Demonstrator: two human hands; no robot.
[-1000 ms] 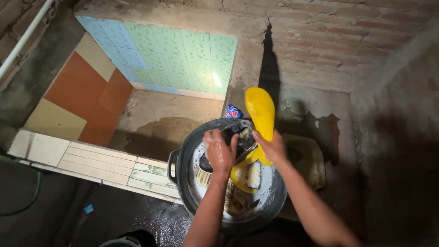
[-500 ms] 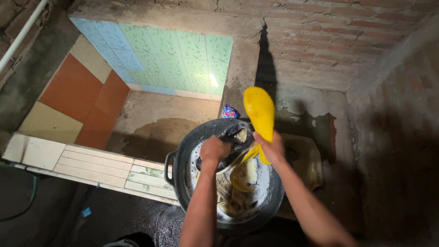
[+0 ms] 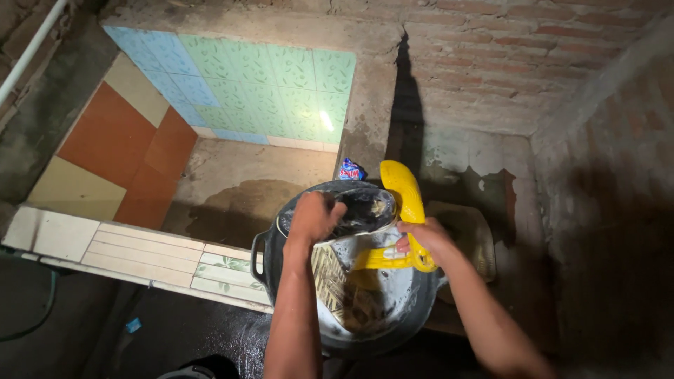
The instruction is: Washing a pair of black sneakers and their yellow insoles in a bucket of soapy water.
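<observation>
Kneeling-height view, listed near to far. Wet floor [image 3: 210,337], dark, nearest. Basin [image 3: 270,263], black, round, soapy water and pale patterned items inside, mid-scene right of a tiled ledge [image 3: 140,253]. Left hand [image 3: 312,216], closed on a dark shoe [image 3: 361,210] held over the basin's far rim. Right hand [image 3: 425,238], closed on a yellow shoe [image 3: 404,203], just right of the dark one, over the basin. Packet [image 3: 351,170], blue, behind the basin. Tiled wall [image 3: 267,84], green, far left; brick wall [image 3: 505,63], far right.
</observation>
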